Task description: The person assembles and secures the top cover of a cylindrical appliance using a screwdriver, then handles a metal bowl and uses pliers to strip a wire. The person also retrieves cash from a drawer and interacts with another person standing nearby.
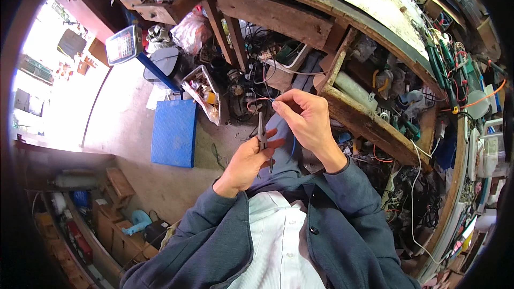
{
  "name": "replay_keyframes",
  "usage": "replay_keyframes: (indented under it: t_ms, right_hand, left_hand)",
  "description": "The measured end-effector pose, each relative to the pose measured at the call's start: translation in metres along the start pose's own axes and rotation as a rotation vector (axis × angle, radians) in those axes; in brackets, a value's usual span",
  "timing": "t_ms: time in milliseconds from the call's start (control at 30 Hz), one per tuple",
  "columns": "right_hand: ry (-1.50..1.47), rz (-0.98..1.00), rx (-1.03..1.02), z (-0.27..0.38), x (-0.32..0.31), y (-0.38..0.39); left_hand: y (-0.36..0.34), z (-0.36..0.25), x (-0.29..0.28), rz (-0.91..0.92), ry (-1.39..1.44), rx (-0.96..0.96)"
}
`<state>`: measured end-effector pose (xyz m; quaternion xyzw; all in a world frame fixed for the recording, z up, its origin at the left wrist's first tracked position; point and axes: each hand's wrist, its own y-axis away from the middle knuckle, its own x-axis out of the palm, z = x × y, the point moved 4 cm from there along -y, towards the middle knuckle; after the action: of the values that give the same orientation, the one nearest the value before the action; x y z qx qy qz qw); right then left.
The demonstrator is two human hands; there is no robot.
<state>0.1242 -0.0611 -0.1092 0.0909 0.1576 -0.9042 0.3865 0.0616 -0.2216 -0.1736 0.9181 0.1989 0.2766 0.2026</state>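
Left hand (247, 161) clamped on small pliers (262, 138), tips upward; right hand (305, 120) pinching a thin blue wire (292, 147) just above; advisable: keep wire taut, bite squarely, lightly, over the lap.

Head camera looks steeply down (fisheye), close over cluttered workbench (369, 123).

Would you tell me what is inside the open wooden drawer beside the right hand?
The wooden drawer holds a pale cylinder, green-handled tools and tangled clutter. The right hand and drawer front cover its near corner; its bottom is hidden.
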Motion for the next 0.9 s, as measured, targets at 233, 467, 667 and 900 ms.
replay_keyframes:
  t_ms: [233, 467, 667, 900]
  right_hand:
    - [0.016, 0.041, -0.075, 0.011, 0.006, 0.004]
    - [0.138, 0.073, -0.139, 0.012, 0.003, 0.009]
    - [0.183, 0.156, -0.120, 0.003, 0.006, 0.012]
    - [0.231, 0.162, -0.191, 0.005, 0.001, 0.008]
  left_hand:
    - [-0.016, -0.004, -0.010, -0.016, -0.238, 0.190]
    - [-0.015, -0.011, -0.003, -0.064, -0.342, 0.285]
    - [-0.014, -0.016, 0.003, -0.010, -0.321, 0.231]
    - [-0.007, -0.019, 0.004, 0.015, -0.266, 0.282]
